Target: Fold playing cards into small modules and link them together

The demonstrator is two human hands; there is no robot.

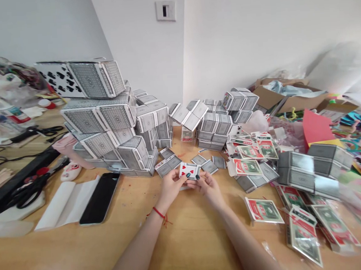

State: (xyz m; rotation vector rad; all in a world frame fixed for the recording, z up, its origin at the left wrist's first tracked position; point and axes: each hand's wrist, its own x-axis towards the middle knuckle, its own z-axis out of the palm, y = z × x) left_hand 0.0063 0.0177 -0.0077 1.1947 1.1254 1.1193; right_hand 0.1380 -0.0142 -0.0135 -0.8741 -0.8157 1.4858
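My left hand (171, 185) and my right hand (209, 186) meet over the middle of the wooden table (187, 240). Both pinch a small folded playing card piece (189, 170) that shows red hearts on white. The left thumb lies on its left edge, the right fingers grip its right edge. A red string bracelet (158, 212) sits on my left wrist. Loose folded cards (208, 164) with grey patterned backs lie just beyond my hands.
A tall stack of cubes made from playing cards (106, 119) rises at the back left, a lower stack (216, 120) behind centre. A black phone (100, 197) and white paper (65, 203) lie left. Card packs (263, 209) and cubes (311, 169) crowd the right; scissors (27, 191) far left.
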